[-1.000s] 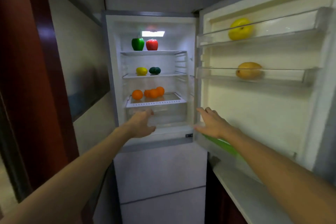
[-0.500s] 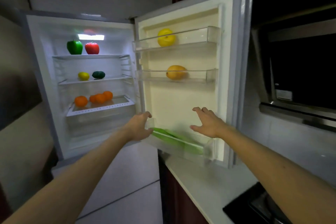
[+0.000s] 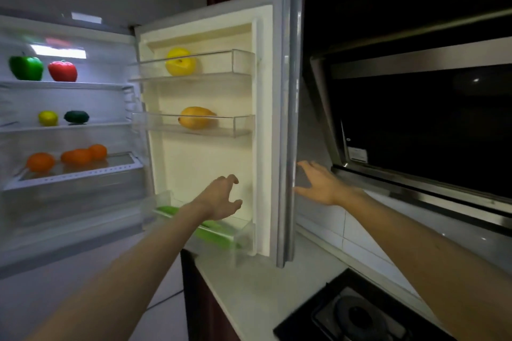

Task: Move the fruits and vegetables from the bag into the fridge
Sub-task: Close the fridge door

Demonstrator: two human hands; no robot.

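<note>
Held left hand (image 3: 221, 198) empty, fingers loosely curled, before the inner door (image 3: 188, 160), just above the green vegetable (image 3: 219, 232) in the bottom bin. Held right hand (image 3: 318, 185) released, fingers spread, just right of the door's edge; could not tell whether touching. Found yellow fruit (image 3: 180, 62) and mango (image 3: 195, 117) in bins above left hand, with peppers (image 3: 26, 68), lemon (image 3: 48, 117) and oranges (image 3: 40, 162) on shelves well to its left. Saw desk (image 3: 249, 285) below both hands.

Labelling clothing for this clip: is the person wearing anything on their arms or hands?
No. The left forearm and right forearm are bare, no sleeves in view. The left hand and right hand show no gloves or watch.
</note>
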